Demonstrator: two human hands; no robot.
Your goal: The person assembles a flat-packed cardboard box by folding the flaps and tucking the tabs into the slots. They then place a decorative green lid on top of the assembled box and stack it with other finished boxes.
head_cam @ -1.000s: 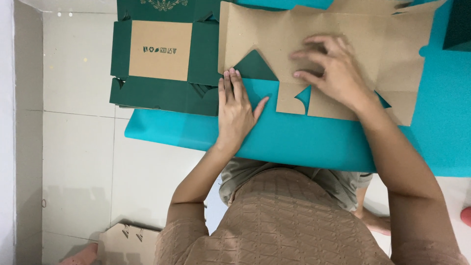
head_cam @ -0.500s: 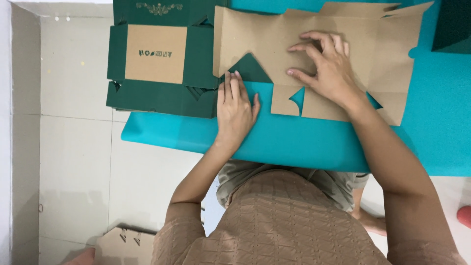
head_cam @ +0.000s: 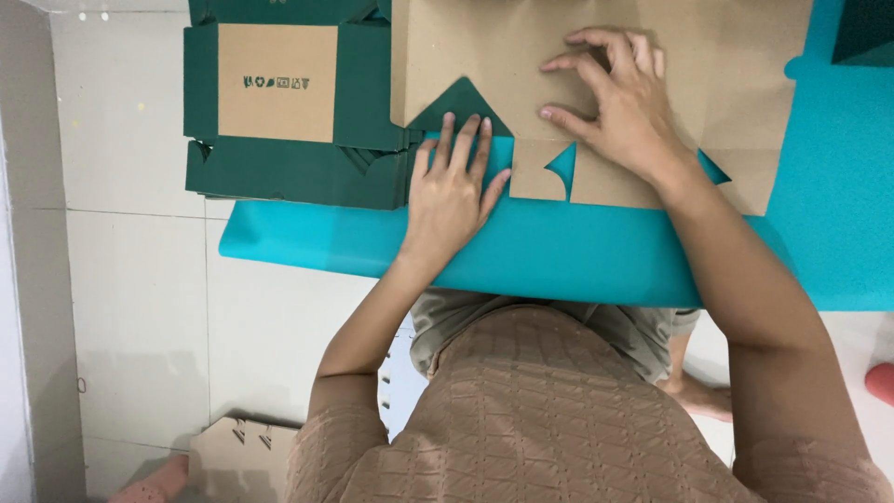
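A flat, die-cut brown cardboard box blank (head_cam: 717,84) lies on a teal table (head_cam: 559,251). My right hand (head_cam: 619,98) presses on the blank near its lower flaps, fingers spread and curled. Flat on the teal surface lies my left hand (head_cam: 452,186), just below a green triangular flap (head_cam: 463,107), its fingertips touching the blank's lower edge. Neither hand grips anything.
A stack of flattened green boxes with brown panels (head_cam: 289,112) sits at the table's left end. A dark green box corner (head_cam: 866,33) shows top right. White tiled floor (head_cam: 140,279) lies left; brown cardboard pieces (head_cam: 237,447) rest on it below.
The view has shifted slightly; both hands and the blank sit a little higher in the frame. My left fingertips have come up under the green flap.
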